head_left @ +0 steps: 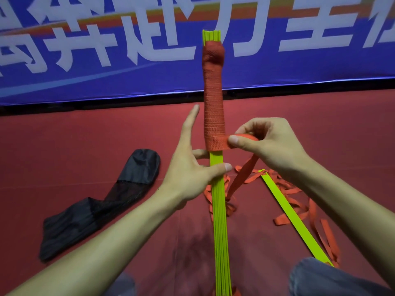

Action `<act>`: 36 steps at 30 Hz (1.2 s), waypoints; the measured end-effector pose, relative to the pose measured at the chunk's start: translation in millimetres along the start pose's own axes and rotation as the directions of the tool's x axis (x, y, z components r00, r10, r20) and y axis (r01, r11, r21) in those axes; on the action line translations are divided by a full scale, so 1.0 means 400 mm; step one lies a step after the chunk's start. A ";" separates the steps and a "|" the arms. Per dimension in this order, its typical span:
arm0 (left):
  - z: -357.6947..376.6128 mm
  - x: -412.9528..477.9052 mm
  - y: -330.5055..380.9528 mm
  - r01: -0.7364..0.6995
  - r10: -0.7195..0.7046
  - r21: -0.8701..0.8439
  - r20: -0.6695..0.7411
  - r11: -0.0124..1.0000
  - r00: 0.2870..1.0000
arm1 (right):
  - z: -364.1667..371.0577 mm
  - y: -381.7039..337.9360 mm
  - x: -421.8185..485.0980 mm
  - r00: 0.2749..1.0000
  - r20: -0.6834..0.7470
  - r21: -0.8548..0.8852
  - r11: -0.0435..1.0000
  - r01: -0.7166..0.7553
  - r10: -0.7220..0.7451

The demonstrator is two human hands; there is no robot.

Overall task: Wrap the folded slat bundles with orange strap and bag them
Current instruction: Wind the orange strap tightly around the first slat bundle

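The yellow-green plastic slat bundle (219,210) is held up above the red floor (85,135) — the left hand (188,174) pinches it just below the orange woven strap (213,116) wrap. The right hand (273,144) pinches that strap beside the bundle.

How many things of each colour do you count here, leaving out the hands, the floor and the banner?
Yellow-green: 2, the slat bundle and a loose slat
Orange: 1, the orange strap, wound part and floor tangle counted as one
Black: 1, the mesh bag
Total: 4
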State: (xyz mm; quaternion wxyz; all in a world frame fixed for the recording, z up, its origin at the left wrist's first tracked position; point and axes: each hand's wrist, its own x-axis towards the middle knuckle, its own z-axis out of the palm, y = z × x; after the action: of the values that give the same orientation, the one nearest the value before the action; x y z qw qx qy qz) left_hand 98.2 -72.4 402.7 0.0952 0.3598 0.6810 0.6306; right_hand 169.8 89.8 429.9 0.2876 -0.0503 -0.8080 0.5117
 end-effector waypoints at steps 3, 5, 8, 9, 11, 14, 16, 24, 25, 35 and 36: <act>-0.006 0.002 -0.004 0.004 -0.002 -0.096 0.020 0.995 1.000 | -0.016 0.013 0.006 0.999 -0.037 0.000 1.000 -0.003 0.003; -0.007 0.005 -0.008 -0.003 0.009 -0.146 0.040 0.989 0.999 | -0.020 0.017 0.008 0.999 -0.044 -0.003 1.000 0.002 -0.002; -0.004 0.006 -0.010 -0.012 0.031 -0.210 0.086 0.978 0.996 | -0.019 0.016 0.008 1.000 -0.024 0.008 1.000 0.013 -0.013; -0.004 0.006 -0.010 -0.014 0.038 -0.231 0.102 0.973 0.994 | -0.019 0.015 0.007 1.000 -0.017 0.014 1.000 0.020 -0.020; -0.005 0.006 -0.007 -0.021 0.057 -0.265 0.129 0.964 0.990 | -0.019 0.013 0.006 1.000 0.001 0.037 0.999 0.023 -0.023; -0.006 0.003 0.001 -0.020 0.075 -0.325 0.157 0.945 0.985 | -0.017 0.013 0.005 0.999 0.033 0.072 0.997 0.025 -0.027; -0.003 0.002 0.006 -0.001 0.074 -0.372 0.182 0.928 0.981 | -0.017 0.010 0.004 0.997 0.066 0.120 0.992 0.030 -0.038; -0.007 0.002 0.008 0.109 0.058 -0.528 0.289 0.842 0.956 | -0.004 0.000 -0.006 0.942 0.336 0.186 0.978 -0.089 0.022; -0.008 0.003 0.007 0.108 0.053 -0.522 0.283 0.846 0.958 | 0.000 -0.006 -0.008 0.945 0.326 0.191 0.978 -0.090 0.024; 0.020 -0.002 -0.001 -0.079 0.084 0.098 -0.048 0.992 0.995 | 0.036 -0.037 -0.021 0.996 0.062 0.175 0.982 -0.078 0.068; 0.019 -0.001 -0.001 -0.066 0.079 0.157 -0.078 0.985 0.994 | 0.038 -0.038 -0.021 0.997 0.044 0.159 0.984 -0.076 0.069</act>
State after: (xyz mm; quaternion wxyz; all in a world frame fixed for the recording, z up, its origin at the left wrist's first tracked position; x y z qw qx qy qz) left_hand 102.6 -66.4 400.6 0.0154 0.3638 0.7177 0.5936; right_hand 172.1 67.3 434.6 0.2565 -0.0467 -0.7673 0.5860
